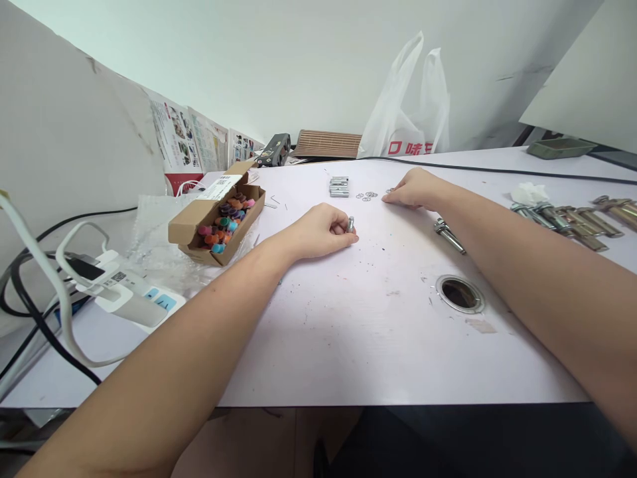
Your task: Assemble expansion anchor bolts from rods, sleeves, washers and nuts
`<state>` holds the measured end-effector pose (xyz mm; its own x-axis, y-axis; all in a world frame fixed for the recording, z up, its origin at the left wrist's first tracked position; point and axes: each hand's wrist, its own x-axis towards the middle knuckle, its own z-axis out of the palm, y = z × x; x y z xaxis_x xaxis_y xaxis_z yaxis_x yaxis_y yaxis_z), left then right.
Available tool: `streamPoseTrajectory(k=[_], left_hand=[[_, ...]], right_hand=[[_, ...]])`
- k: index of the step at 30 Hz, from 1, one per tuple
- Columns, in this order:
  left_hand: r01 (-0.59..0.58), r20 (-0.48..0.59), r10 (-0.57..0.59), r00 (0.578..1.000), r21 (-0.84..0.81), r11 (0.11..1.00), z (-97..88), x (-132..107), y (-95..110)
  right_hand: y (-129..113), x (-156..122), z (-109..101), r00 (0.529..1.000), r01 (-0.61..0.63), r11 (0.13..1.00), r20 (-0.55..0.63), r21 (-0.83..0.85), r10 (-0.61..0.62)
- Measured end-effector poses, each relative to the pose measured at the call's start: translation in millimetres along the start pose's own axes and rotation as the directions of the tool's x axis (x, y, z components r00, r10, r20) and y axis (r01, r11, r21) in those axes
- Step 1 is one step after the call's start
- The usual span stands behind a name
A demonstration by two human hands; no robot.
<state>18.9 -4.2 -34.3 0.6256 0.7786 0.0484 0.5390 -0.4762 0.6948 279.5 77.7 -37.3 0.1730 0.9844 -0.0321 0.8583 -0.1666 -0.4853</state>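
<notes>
Head view: white desk [323, 332] w/ small metal parts, both hands btwn its centre and back edge. L hand [326, 231] rests nr the desk's middle, fingers closed round a silver cylinder [351, 224], approx. upright, upper end exposed. R hand [417, 188] lies nearer the back edge, fingers narrow and pointing down beside a thin ring [389, 191]; whether they grip anything, cannot tell. Loose rings [368, 196] lie just L of these fingers, then a row of silver pins [339, 186], side by side twd the back edge. One silver bolt [449, 236] lies beside the R forearm, beyond a round metal-rimmed hole [460, 294]. Assorted bolts [552, 216] cluster twd the desk's R edge; an open carton [192, 229] w/ multicoloured contents sits twd the L edge.
</notes>
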Motion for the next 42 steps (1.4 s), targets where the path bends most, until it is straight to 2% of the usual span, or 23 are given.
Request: streamPoseTrajectory(k=[3,7,10,14,17,20,25,28,30,34,38,42], left_hand=[[0.004,-0.003,-0.004,1.000,-0.009,1.000,0.2,-0.1,0.0],[0.004,-0.005,-0.004,1.000,-0.014,1.000,1.0,-0.5,1.0],[-0.004,-0.005,0.004,1.000,-0.008,1.000,1.6,-0.4,1.3],[-0.023,-0.007,0.023,1.000,0.004,1.000,1.7,-0.3,0.5],[-0.035,-0.009,0.035,0.999,0.010,0.999,1.9,-0.6,-0.3],[-0.036,-0.009,0.036,0.999,0.010,0.999,2.2,-0.8,-0.7],[-0.009,-0.010,0.009,1.000,-0.006,1.000,1.7,-1.0,1.3],[-0.005,-0.011,0.005,1.000,0.005,1.000,1.7,-1.1,2.2],[-0.026,-0.018,0.026,0.999,0.022,0.999,1.9,-1.2,1.4],[-0.049,-0.035,0.051,0.998,0.063,0.997,1.5,-2.2,-1.5],[-0.057,-0.018,0.058,0.998,0.059,0.997,0.3,-4.0,-0.5],[-0.086,-0.019,0.087,0.996,0.024,0.996,0.3,-5.0,1.3]], right_hand=[[-5.7,-4.8,-1.3,0.995,-0.081,0.997,0.059,-0.006,0.081],[-19.4,-11.4,4.5,0.999,0.052,0.995,-0.005,0.082,-0.052],[-28.3,-10.4,13.4,0.993,0.099,0.995,-0.071,0.018,-0.098],[-32.6,-7.0,20.3,0.994,0.098,0.995,-0.045,-0.006,-0.098],[-30.3,-7.8,18.9,0.997,0.079,0.996,-0.025,0.037,-0.078],[-27.5,-11.0,14.2,0.993,0.106,0.991,-0.054,0.083,-0.102],[-38.1,-23.4,0.0,0.999,0.019,0.970,-0.044,0.241,-0.009],[-55.5,-38.2,-11.9,0.996,-0.046,0.884,0.088,0.465,0.005],[-67.3,-49.9,-18.5,0.972,-0.080,0.809,0.225,0.583,-0.066],[-81.2,-69.3,-22.2,0.866,-0.091,0.768,0.431,0.634,-0.253],[-84.3,-80.5,-17.3,0.787,-0.043,0.783,0.504,0.621,-0.356],[-85.6,-88.3,-15.6,0.771,-0.025,0.780,0.509,0.626,-0.383]])
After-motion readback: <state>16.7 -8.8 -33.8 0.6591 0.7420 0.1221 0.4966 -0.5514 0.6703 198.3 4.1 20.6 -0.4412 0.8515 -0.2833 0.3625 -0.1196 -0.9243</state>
